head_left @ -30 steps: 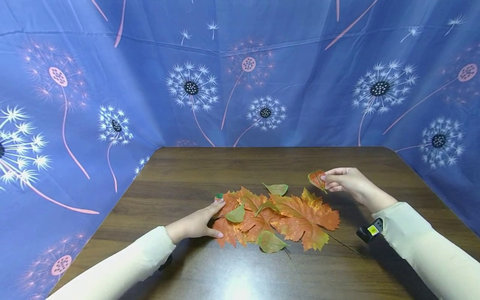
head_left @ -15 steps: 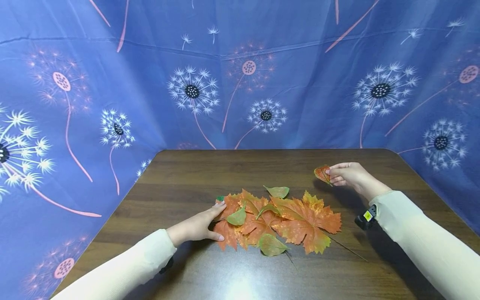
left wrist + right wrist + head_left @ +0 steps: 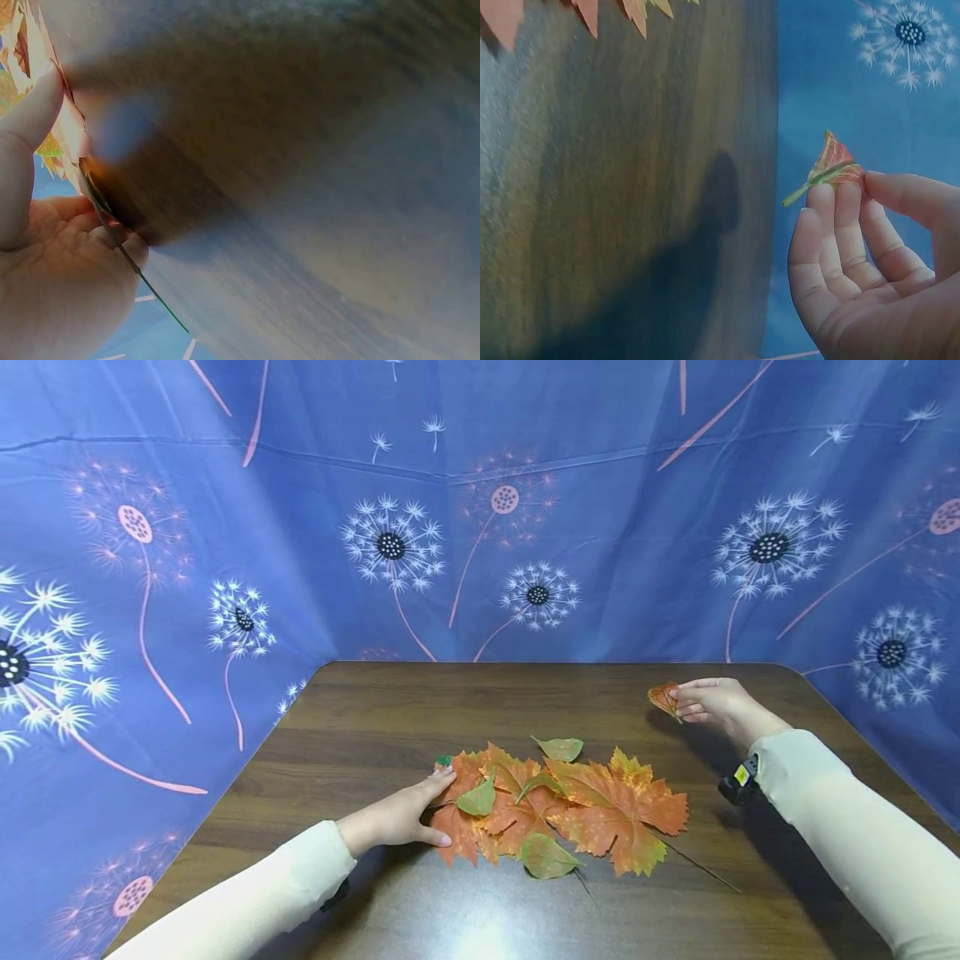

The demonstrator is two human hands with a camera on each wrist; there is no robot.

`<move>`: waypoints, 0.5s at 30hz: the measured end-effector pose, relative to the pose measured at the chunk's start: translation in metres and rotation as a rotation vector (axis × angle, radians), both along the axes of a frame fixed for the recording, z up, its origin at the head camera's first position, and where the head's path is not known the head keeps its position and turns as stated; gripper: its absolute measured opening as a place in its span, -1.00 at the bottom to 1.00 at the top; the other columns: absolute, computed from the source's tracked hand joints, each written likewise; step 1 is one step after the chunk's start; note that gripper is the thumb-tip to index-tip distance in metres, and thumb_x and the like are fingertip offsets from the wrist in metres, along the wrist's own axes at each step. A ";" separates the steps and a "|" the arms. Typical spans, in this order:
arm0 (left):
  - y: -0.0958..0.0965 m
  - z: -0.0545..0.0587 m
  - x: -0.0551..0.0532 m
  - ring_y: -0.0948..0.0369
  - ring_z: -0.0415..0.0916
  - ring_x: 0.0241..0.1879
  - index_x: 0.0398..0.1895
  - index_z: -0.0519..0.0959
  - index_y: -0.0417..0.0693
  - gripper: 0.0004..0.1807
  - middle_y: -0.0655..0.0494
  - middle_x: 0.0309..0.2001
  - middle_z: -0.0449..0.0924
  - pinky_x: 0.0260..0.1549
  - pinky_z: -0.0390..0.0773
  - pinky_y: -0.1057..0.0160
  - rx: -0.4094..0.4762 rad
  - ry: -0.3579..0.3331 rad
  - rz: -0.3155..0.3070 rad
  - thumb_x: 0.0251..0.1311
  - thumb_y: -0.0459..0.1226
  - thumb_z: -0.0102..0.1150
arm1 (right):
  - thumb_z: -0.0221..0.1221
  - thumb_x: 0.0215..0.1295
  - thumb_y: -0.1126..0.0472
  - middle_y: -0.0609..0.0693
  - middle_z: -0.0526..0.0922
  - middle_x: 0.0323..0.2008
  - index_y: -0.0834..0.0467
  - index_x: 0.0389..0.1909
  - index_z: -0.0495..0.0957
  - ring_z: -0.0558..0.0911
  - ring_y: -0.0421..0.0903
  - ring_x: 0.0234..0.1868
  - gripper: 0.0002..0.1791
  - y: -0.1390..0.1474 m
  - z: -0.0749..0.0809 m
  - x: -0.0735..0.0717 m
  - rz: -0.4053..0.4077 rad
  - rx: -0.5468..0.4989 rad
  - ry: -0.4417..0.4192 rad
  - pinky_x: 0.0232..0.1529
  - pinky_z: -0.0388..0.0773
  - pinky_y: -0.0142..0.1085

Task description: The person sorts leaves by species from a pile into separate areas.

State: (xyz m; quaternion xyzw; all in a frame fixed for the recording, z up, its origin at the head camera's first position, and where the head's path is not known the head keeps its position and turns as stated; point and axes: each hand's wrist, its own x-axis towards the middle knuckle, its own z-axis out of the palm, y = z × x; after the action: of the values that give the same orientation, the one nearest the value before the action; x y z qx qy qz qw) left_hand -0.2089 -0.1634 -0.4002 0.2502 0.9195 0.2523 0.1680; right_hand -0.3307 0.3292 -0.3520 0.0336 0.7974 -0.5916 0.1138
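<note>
Between thumb and fingers, my right hand [image 3: 718,703] pinches a small red-orange artificial leaf [image 3: 662,700] above the far right part of the table. In the right wrist view, that leaf [image 3: 831,161] shows its green stem pointing left. My left hand [image 3: 397,817], thumb and fingers spread, rests on the left end of a row of large orange maple leaves [image 3: 611,806]. A thin stem [image 3: 139,271] runs along its fingers in the left wrist view. On the row lie a small green leaf [image 3: 477,797] and a curled green one [image 3: 537,784].
One green leaf [image 3: 561,748] lies just behind the row, another [image 3: 547,857] at its front edge. A long thin stem [image 3: 705,867] reaches right across the brown wooden table [image 3: 405,702]. A blue dandelion-print cloth [image 3: 615,510] hangs around the table's back and sides.
My right hand has moved to the right and toward the far edge, carrying the small red-orange leaf. My left hand stays on the maple leaves, and the head view has shifted slightly.
</note>
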 end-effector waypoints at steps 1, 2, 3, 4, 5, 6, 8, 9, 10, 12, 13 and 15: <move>0.000 0.000 0.000 -0.12 -0.13 0.51 0.52 -0.03 -0.22 0.05 -0.15 0.55 -0.14 0.40 0.05 -0.15 0.000 0.000 0.001 0.09 -0.09 0.39 | 0.13 0.38 0.24 -0.16 0.70 -0.53 0.04 -0.29 0.55 0.70 -0.28 -0.45 -0.94 0.001 0.000 -0.001 -0.003 -0.002 -0.001 -0.23 0.67 -0.34; 0.000 0.000 0.000 -0.11 -0.14 0.51 0.52 -0.02 -0.22 0.05 -0.15 0.55 -0.14 0.40 0.05 -0.14 -0.003 0.001 0.002 0.09 -0.09 0.39 | 0.12 0.38 0.25 -0.16 0.70 -0.53 0.03 -0.30 0.55 0.69 -0.28 -0.46 -0.92 0.003 0.000 -0.003 -0.007 -0.005 0.002 -0.24 0.67 -0.34; 0.000 0.000 0.000 -0.11 -0.14 0.51 0.52 -0.02 -0.22 0.05 -0.14 0.55 -0.14 0.40 0.05 -0.14 -0.002 0.001 0.004 0.09 -0.09 0.39 | 0.12 0.38 0.26 -0.16 0.70 -0.54 0.02 -0.33 0.56 0.69 -0.28 -0.46 -0.89 0.004 0.000 -0.004 -0.013 -0.012 0.005 -0.25 0.67 -0.34; 0.000 0.000 0.000 -0.11 -0.14 0.52 0.52 -0.02 -0.21 0.05 -0.14 0.55 -0.14 0.41 0.05 -0.14 -0.003 0.003 0.005 0.09 -0.09 0.39 | 0.12 0.38 0.26 -0.16 0.70 -0.55 0.00 -0.37 0.57 0.69 -0.28 -0.47 -0.86 0.004 0.000 -0.005 -0.020 -0.018 0.008 -0.26 0.67 -0.35; 0.000 -0.001 0.000 -0.10 -0.14 0.52 0.53 -0.02 -0.21 0.05 -0.14 0.55 -0.14 0.41 0.05 -0.13 -0.006 0.005 0.006 0.09 -0.09 0.38 | 0.11 0.38 0.28 -0.16 0.70 -0.55 -0.02 -0.41 0.58 0.69 -0.28 -0.48 -0.81 0.005 0.000 -0.006 -0.024 -0.030 0.012 -0.27 0.67 -0.36; 0.000 -0.001 0.000 -0.10 -0.14 0.52 0.53 -0.02 -0.21 0.05 -0.13 0.55 -0.14 0.41 0.05 -0.13 -0.009 0.006 0.007 0.09 -0.08 0.38 | 0.10 0.38 0.29 -0.16 0.70 -0.56 -0.05 -0.44 0.58 0.69 -0.28 -0.48 -0.77 0.007 0.000 -0.008 -0.028 -0.039 0.016 -0.29 0.67 -0.36; 0.000 -0.002 -0.001 -0.09 -0.14 0.52 0.53 -0.02 -0.20 0.05 -0.13 0.55 -0.15 0.41 0.05 -0.12 -0.011 0.008 0.008 0.09 -0.08 0.38 | 0.09 0.38 0.30 -0.17 0.69 -0.55 -0.09 -0.47 0.58 0.68 -0.28 -0.49 -0.73 0.010 -0.001 -0.009 -0.035 -0.051 0.021 -0.30 0.67 -0.37; 0.000 -0.002 -0.001 -0.09 -0.14 0.52 0.53 -0.02 -0.20 0.05 -0.13 0.55 -0.15 0.41 0.05 -0.12 -0.012 0.008 0.007 0.09 -0.08 0.38 | 0.09 0.38 0.30 -0.17 0.69 -0.55 -0.09 -0.47 0.57 0.68 -0.28 -0.48 -0.73 0.012 -0.001 -0.009 -0.040 -0.058 0.020 -0.29 0.67 -0.37; 0.001 -0.002 -0.001 -0.09 -0.14 0.52 0.53 -0.02 -0.20 0.05 -0.13 0.55 -0.15 0.41 0.05 -0.12 -0.013 0.007 0.006 0.09 -0.08 0.38 | 0.08 0.38 0.30 -0.18 0.69 -0.55 -0.08 -0.46 0.57 0.68 -0.28 -0.48 -0.74 0.014 -0.002 -0.010 -0.042 -0.062 0.020 -0.30 0.67 -0.37; 0.001 -0.002 -0.001 -0.09 -0.14 0.52 0.53 -0.02 -0.20 0.05 -0.13 0.55 -0.15 0.41 0.06 -0.13 -0.016 0.003 0.004 0.09 -0.08 0.38 | 0.08 0.39 0.29 -0.19 0.68 -0.53 -0.04 -0.40 0.54 0.68 -0.29 -0.47 -0.80 0.019 -0.004 -0.010 -0.041 -0.058 0.022 -0.29 0.67 -0.37; 0.001 -0.002 -0.001 -0.10 -0.14 0.52 0.53 -0.02 -0.20 0.05 -0.13 0.55 -0.14 0.41 0.06 -0.13 -0.017 0.003 0.002 0.09 -0.08 0.38 | 0.07 0.40 0.29 -0.19 0.68 -0.52 -0.04 -0.39 0.54 0.67 -0.29 -0.46 -0.81 0.022 -0.004 -0.011 -0.041 -0.058 0.019 -0.29 0.67 -0.37; 0.001 -0.001 0.000 -0.11 -0.13 0.51 0.52 -0.01 -0.21 0.04 -0.14 0.55 -0.13 0.40 0.07 -0.13 -0.020 0.004 0.002 0.09 -0.09 0.39 | 0.08 0.40 0.28 -0.19 0.67 -0.53 -0.04 -0.40 0.54 0.67 -0.29 -0.46 -0.80 0.028 -0.006 -0.012 -0.040 -0.072 0.016 -0.30 0.66 -0.38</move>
State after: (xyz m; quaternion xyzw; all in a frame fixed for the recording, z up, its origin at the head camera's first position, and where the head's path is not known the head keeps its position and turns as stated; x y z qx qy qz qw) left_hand -0.2091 -0.1628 -0.4014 0.2483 0.9226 0.2426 0.1683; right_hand -0.3425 0.3570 -0.3578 0.0408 0.7757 -0.6223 0.0965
